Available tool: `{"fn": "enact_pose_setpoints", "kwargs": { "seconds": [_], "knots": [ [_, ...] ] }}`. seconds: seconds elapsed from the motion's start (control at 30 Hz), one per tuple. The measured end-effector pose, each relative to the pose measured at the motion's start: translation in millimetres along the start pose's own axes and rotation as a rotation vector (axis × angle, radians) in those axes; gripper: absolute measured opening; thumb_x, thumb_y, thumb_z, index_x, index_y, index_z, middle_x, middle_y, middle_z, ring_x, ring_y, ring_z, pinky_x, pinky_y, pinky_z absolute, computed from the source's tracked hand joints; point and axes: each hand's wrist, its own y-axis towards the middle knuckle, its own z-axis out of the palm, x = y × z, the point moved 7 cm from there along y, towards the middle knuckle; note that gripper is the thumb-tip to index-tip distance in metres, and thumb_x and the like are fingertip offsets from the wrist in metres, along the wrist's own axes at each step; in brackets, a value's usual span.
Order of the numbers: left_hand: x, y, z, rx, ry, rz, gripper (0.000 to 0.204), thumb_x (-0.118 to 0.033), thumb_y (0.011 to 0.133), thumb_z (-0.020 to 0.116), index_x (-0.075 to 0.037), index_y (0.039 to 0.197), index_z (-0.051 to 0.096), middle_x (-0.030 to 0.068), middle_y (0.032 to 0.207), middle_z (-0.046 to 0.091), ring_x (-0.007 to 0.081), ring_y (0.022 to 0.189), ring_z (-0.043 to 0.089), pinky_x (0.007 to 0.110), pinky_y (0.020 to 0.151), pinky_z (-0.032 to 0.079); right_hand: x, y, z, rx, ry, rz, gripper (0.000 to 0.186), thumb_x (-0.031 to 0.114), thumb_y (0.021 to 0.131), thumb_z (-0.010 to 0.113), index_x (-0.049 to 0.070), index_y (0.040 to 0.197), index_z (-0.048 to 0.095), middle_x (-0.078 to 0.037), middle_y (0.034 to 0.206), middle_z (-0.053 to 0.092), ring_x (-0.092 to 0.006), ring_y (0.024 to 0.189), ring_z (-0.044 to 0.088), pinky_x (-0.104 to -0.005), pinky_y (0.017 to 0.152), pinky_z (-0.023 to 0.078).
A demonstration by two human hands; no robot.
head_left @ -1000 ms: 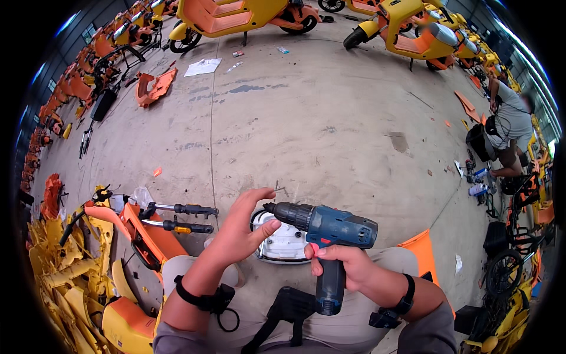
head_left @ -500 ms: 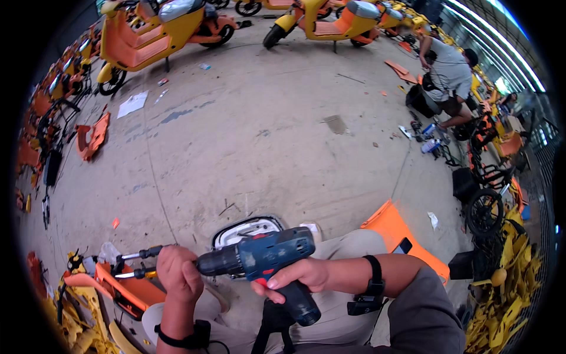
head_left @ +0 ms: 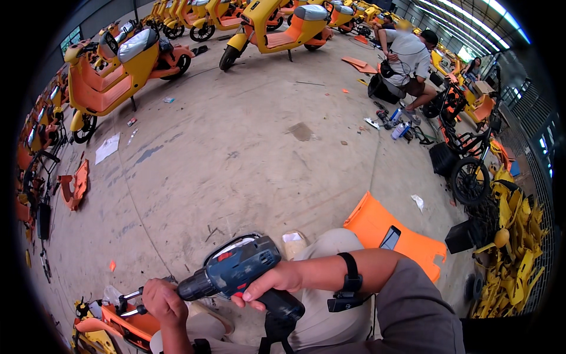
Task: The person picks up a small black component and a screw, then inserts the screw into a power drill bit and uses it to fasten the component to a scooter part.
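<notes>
My right hand [head_left: 266,287] grips the handle of a blue and black cordless drill [head_left: 244,264], its index finger at the red trigger. The drill's chuck points left toward my left hand [head_left: 165,304], whose fingers are closed at the chuck's front end. What they hold there is hidden. Just left of that hand, two silver rods [head_left: 133,311] with black ends stick out above an orange body panel [head_left: 132,324]. Beneath the drill, a pale-rimmed oval part [head_left: 233,243] lies on the floor, mostly covered.
To my right, an orange panel [head_left: 368,218] carries a phone [head_left: 390,238]. Beyond it are a black box [head_left: 464,237] and a heap of yellow plastic pieces [head_left: 510,259]. Yellow-orange scooters [head_left: 277,38] stand across the far side. A co-worker [head_left: 407,59] crouches at the far right near spray cans [head_left: 400,130].
The view has swung to the right and up, so more scooters and roof show. Both hands and the drill appear slightly lower and further left, still held together.
</notes>
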Motion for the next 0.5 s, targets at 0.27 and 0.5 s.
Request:
{"fn": "enact_pose_setpoints", "kwargs": {
  "seconds": [0.27, 0.5],
  "knots": [
    [4.8, -6.3, 5.3, 0.008, -0.116, -0.152, 0.034, -0.013, 0.094, 0.046, -0.002, 0.062, 0.047, 0.0104, 0.056, 0.048, 0.0283, 0.05, 0.047, 0.039, 0.054, 0.037, 12.1, -8.4, -4.8, -0.024, -0.056, -0.002, 0.023, 0.009, 0.088, 0.065, 0.001, 0.109, 0.064, -0.009, 0.092, 0.066, -0.0132, 0.066, 0.062, -0.0294, 0.063, 0.052],
    [17.4, -4.4, -4.7, 0.046, -0.195, -0.399, 0.043, -0.015, 0.099, 0.047, -0.001, 0.059, 0.048, 0.009, 0.052, 0.045, 0.0229, 0.045, 0.044, 0.037, 0.048, 0.032, 10.7, 5.2, -6.7, -0.066, -0.206, 0.001, 0.021, 0.017, 0.09, 0.071, 0.004, 0.105, 0.063, -0.003, 0.089, 0.063, -0.0131, 0.074, 0.064, -0.0304, 0.069, 0.053]
  ]
}}
